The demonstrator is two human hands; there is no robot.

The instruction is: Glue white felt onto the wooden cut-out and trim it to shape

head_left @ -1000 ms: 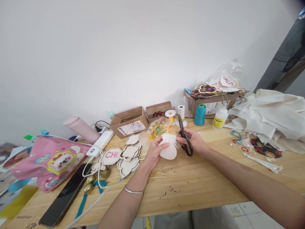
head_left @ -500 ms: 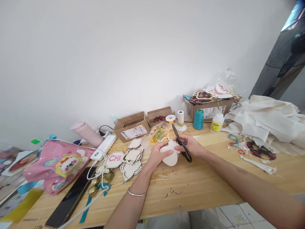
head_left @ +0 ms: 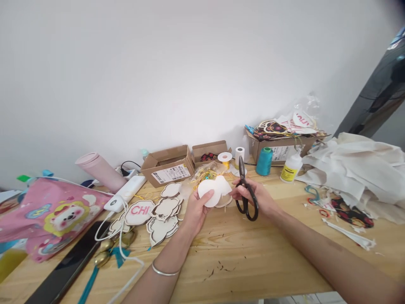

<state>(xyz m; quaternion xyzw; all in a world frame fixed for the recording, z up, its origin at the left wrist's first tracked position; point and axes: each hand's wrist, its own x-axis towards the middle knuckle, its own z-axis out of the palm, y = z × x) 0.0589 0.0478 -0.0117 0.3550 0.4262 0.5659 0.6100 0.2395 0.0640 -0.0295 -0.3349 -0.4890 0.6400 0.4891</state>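
Between the thumb and fingers of my left hand [head_left: 196, 209] is a white cutout with rounded lobes [head_left: 211, 191]. A pale wooden-edged piece [head_left: 224, 201] shows just below it, and I cannot tell whether it is attached. My right hand [head_left: 257, 195] holds black scissors [head_left: 244, 190], blades pointing up and away, handles hanging below the fingers. The right fingertips are close to the right edge of the white cutout. Left of my left hand lie several cloud-shaped wooden-edged pieces [head_left: 164, 230] and a white one lettered CHI [head_left: 139, 213].
Behind stand cardboard boxes [head_left: 167, 165], a teal thread spool [head_left: 264, 161] and a glue bottle [head_left: 290, 168]. White fabric [head_left: 357, 169] and scraps [head_left: 349, 234] lie right. A pink pouch [head_left: 60, 215], phone [head_left: 66, 264], power bank with white cable [head_left: 126, 194] and pink tumbler [head_left: 101, 172] occupy the left.
The scissors have shifted right, away from the white cutout, in my right hand. The cutout has turned and moved slightly left and up with my left hand. The view has shifted a little.
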